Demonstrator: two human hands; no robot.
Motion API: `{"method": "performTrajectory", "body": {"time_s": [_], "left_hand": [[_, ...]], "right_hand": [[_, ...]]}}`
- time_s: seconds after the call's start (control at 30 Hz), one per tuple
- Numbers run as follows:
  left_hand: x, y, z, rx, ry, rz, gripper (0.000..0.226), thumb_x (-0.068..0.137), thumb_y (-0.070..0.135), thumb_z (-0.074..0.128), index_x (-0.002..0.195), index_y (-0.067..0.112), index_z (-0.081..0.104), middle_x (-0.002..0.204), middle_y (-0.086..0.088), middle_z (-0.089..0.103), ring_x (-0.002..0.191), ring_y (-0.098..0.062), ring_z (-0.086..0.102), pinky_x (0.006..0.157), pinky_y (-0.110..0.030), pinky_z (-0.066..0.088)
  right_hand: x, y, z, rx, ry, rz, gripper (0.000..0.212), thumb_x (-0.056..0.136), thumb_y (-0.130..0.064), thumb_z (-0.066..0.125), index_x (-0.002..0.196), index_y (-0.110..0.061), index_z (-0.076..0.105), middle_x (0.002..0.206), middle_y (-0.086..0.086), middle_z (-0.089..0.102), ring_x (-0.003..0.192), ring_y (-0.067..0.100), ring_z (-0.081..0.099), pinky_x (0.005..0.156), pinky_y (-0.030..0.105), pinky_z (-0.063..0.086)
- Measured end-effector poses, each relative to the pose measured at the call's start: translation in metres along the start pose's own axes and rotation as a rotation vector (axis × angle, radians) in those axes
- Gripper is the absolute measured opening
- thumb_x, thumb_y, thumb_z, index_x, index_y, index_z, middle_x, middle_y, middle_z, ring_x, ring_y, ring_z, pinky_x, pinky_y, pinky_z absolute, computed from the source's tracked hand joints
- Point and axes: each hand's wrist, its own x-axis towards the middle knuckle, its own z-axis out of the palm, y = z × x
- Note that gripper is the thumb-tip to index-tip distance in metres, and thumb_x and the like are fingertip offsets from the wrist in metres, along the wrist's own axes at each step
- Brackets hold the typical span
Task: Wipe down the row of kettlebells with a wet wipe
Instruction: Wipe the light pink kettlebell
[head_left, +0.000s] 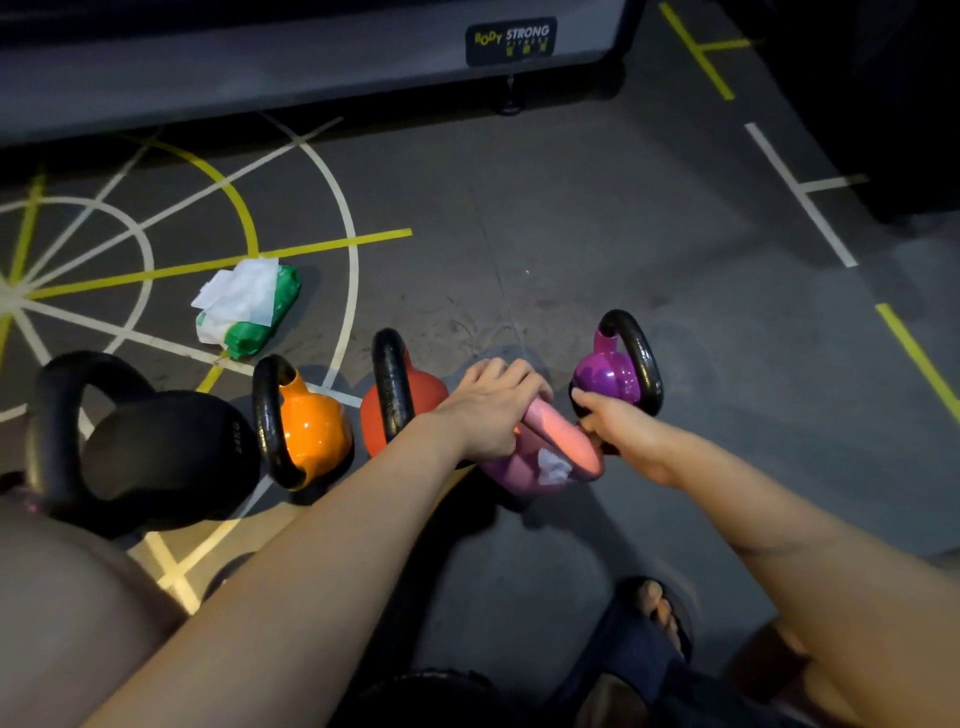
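Observation:
Five kettlebells stand in a row on the grey floor: a big black one (156, 457), an orange one (314, 431), a red one (421, 397), a pink one (519, 470) and a small purple one (605, 374). My left hand (493, 410) grips the pink kettlebell at the left end of its handle. My right hand (621, 423) is curled round the handle's right end. A white wet wipe (553, 467) shows just under the handle beside that hand, which appears to hold it against the pink surface.
A green wipe packet (260, 322) with white wipes sticking out lies on the floor behind the orange kettlebell. A grey machine base with a BODY STRONG label (511, 41) runs along the back. My sandalled foot (660, 618) is below the pink kettlebell.

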Motion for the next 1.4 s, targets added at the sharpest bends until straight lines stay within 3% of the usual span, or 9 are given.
{"method": "performTrajectory", "body": {"time_s": [0.17, 0.37, 0.47, 0.57, 0.63, 0.77, 1.03, 1.23, 1.4], "left_hand": [[0.0, 0.001, 0.004, -0.011, 0.034, -0.009, 0.058, 0.079, 0.016, 0.063, 0.133, 0.029, 0.046, 0.125, 0.003, 0.042, 0.115, -0.023, 0.039, 0.112, -0.039, 0.024], [0.001, -0.002, 0.005, -0.064, 0.05, -0.023, 0.058, 0.082, 0.021, 0.065, 0.135, 0.03, 0.044, 0.127, 0.005, 0.041, 0.117, -0.022, 0.038, 0.113, -0.038, 0.022], [-0.001, 0.002, 0.003, -0.119, 0.035, -0.059, 0.071, 0.084, 0.027, 0.066, 0.148, 0.026, 0.034, 0.138, 0.002, 0.04, 0.125, -0.024, 0.035, 0.117, -0.038, 0.016], [-0.001, 0.006, 0.004, -0.12, 0.034, -0.109, 0.093, 0.082, 0.02, 0.064, 0.159, 0.023, 0.012, 0.143, -0.004, 0.037, 0.13, -0.029, 0.032, 0.121, -0.04, 0.011], [-0.001, 0.006, 0.005, -0.111, 0.028, -0.122, 0.099, 0.079, 0.01, 0.058, 0.16, 0.023, 0.004, 0.143, -0.005, 0.036, 0.132, -0.031, 0.032, 0.123, -0.042, 0.009], [-0.002, 0.005, 0.004, -0.108, 0.033, -0.114, 0.101, 0.076, 0.007, 0.055, 0.161, 0.024, 0.002, 0.143, -0.004, 0.036, 0.135, -0.031, 0.031, 0.125, -0.043, 0.007], [-0.004, 0.008, 0.003, -0.12, 0.038, -0.108, 0.103, 0.075, 0.007, 0.055, 0.161, 0.024, 0.003, 0.146, -0.003, 0.035, 0.141, -0.03, 0.028, 0.125, -0.042, 0.006], [-0.003, 0.009, -0.001, -0.144, 0.02, -0.097, 0.102, 0.076, 0.006, 0.057, 0.161, 0.022, 0.002, 0.143, -0.005, 0.037, 0.14, -0.028, 0.027, 0.126, -0.041, 0.0], [-0.003, 0.009, -0.001, -0.242, 0.047, -0.106, 0.108, 0.071, 0.001, 0.06, 0.161, 0.019, 0.003, 0.148, -0.008, 0.036, 0.144, -0.027, 0.025, 0.126, -0.039, -0.004]], "right_hand": [[-0.01, -0.015, -0.004, 0.306, -0.13, 0.039, 0.056, 0.101, -0.041, 0.033, 0.1, 0.002, 0.069, 0.074, 0.012, 0.066, 0.059, 0.018, 0.056, 0.06, 0.028, 0.042], [-0.006, -0.008, 0.005, 0.574, -0.192, -0.073, 0.045, 0.093, -0.022, 0.042, 0.121, 0.008, 0.06, 0.106, 0.02, 0.065, 0.09, 0.028, 0.06, 0.086, 0.04, 0.052], [0.0, -0.006, 0.007, 0.452, -0.099, -0.141, 0.037, 0.091, 0.003, 0.042, 0.121, 0.007, 0.064, 0.102, 0.019, 0.068, 0.087, 0.024, 0.065, 0.078, 0.032, 0.054], [-0.001, -0.006, -0.017, 0.187, -0.241, -0.14, 0.035, 0.092, 0.012, 0.047, 0.116, 0.0, 0.07, 0.109, 0.017, 0.073, 0.099, 0.023, 0.07, 0.085, 0.03, 0.055], [-0.002, -0.001, -0.035, -0.01, -0.246, -0.146, 0.03, 0.092, 0.011, 0.056, 0.114, -0.001, 0.072, 0.096, 0.009, 0.076, 0.086, 0.015, 0.068, 0.078, 0.026, 0.055], [0.01, 0.016, -0.02, -0.481, 0.099, -0.448, 0.028, 0.086, 0.003, 0.067, 0.101, -0.018, 0.08, 0.069, -0.024, 0.068, 0.061, -0.016, 0.054, 0.066, 0.01, 0.043], [0.017, 0.018, -0.021, -0.425, -0.073, -0.222, 0.028, 0.086, 0.006, 0.066, 0.096, -0.017, 0.078, 0.089, -0.006, 0.076, 0.082, -0.001, 0.067, 0.081, 0.019, 0.053], [0.004, -0.01, -0.025, -0.162, -0.215, -0.014, 0.028, 0.084, 0.013, 0.049, 0.094, -0.002, 0.071, 0.077, 0.012, 0.062, 0.062, 0.014, 0.052, 0.054, 0.025, 0.036], [0.008, -0.031, 0.003, -0.009, -0.132, 0.032, 0.01, 0.081, -0.017, 0.051, 0.085, -0.012, 0.059, 0.075, 0.011, 0.051, 0.061, 0.018, 0.044, 0.054, 0.03, 0.029]]}}
